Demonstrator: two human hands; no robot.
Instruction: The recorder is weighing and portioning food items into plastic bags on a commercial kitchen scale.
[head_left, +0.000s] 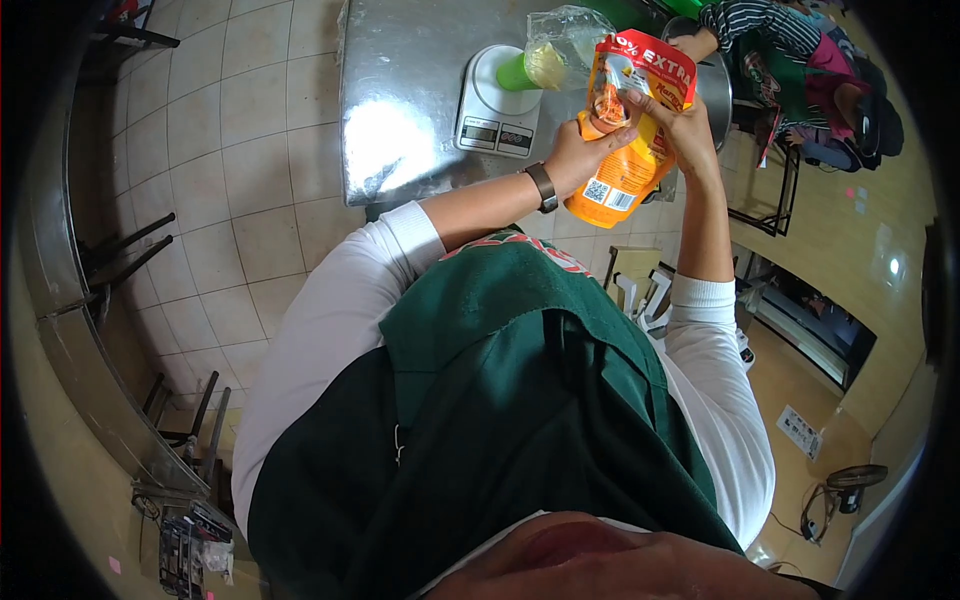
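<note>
Both of my hands hold an orange plastic pouch (622, 161) with a red top band, above the near right part of a metal table. The fingers of my left hand (581, 157) grip its left side; a watch is on that wrist. Gripping its upper right side is my right hand (679, 131), with the thumb across the front. Left of the pouch, a white digital kitchen scale (480, 112) stands on the table, and a green cup (514, 74) lies tilted on its round platform. A clear plastic bag (551, 52) with pale yellow content is at the cup's mouth.
The stainless steel table (405, 45) spans the top. Behind the pouch is a round metal vessel (720, 97), with a person (795, 60) in a striped sleeve reaching in beside it. Several dark stool legs (199, 409) show at the left, and a fan (855, 480) at lower right.
</note>
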